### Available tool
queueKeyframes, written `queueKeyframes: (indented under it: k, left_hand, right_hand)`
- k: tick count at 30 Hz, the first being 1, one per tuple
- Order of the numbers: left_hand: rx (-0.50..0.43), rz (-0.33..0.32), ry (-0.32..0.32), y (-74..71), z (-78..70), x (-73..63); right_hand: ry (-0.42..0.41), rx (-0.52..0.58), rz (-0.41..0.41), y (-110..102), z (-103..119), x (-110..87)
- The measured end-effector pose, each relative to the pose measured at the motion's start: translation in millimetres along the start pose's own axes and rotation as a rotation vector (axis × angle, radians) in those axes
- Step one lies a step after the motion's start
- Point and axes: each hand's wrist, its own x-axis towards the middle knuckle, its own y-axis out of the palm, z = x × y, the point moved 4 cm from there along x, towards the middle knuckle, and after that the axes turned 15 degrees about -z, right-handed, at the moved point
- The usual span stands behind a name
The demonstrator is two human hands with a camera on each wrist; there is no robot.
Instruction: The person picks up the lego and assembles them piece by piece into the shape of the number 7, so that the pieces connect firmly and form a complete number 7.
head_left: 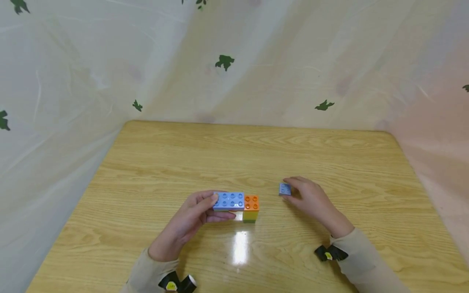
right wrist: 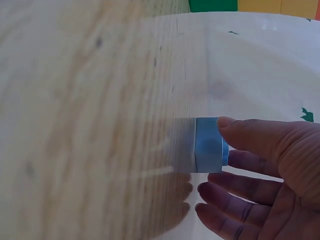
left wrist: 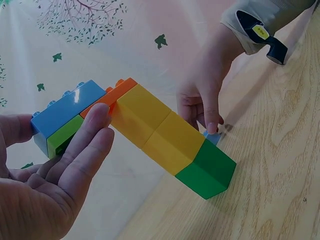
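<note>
A tower of bricks [head_left: 250, 215] stands on the wooden table [head_left: 329, 154]: green at the base, yellow above, and an orange brick [head_left: 251, 202] on top. A long blue brick [head_left: 229, 200] juts out sideways from its top, over a lime brick [left wrist: 65, 134]. My left hand [head_left: 216, 207] pinches this blue brick [left wrist: 65, 107] between thumb and fingers. To the right, my right hand [head_left: 293, 191] pinches a small blue brick [head_left: 285, 189] that sits on the table. In the right wrist view the small blue brick [right wrist: 207, 145] lies between the thumb and a finger of my right hand [right wrist: 225, 142].
A pale curtain with green leaf prints [head_left: 224, 62] surrounds the table on three sides. The table's back edge [head_left: 256, 125] lies well beyond the bricks. Both wrists wear black straps [head_left: 329, 253].
</note>
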Motion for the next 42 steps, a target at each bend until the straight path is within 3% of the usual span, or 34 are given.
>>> queueKeyframes:
  k: [11, 25, 34, 42]
  left_hand:
    - [0.024, -0.018, -0.002, -1.5, 0.3, 0.5]
    - [0.032, -0.025, -0.014, -1.7, -0.1, 1.0]
    - [0.044, -0.02, -0.007, -1.3, -0.2, 2.0]
    - [0.037, -0.016, 0.005, -0.4, -0.7, 2.1]
  right_hand:
    - [-0.005, -0.041, 0.018, 1.5, -6.3, 0.9]
    - [0.089, -0.014, 0.036, -0.7, -0.3, 2.7]
    - [0.065, 0.022, 0.021, -9.6, 13.3, 4.0]
    - [-0.01, 0.065, -0.012, -19.5, 30.1, 4.2]
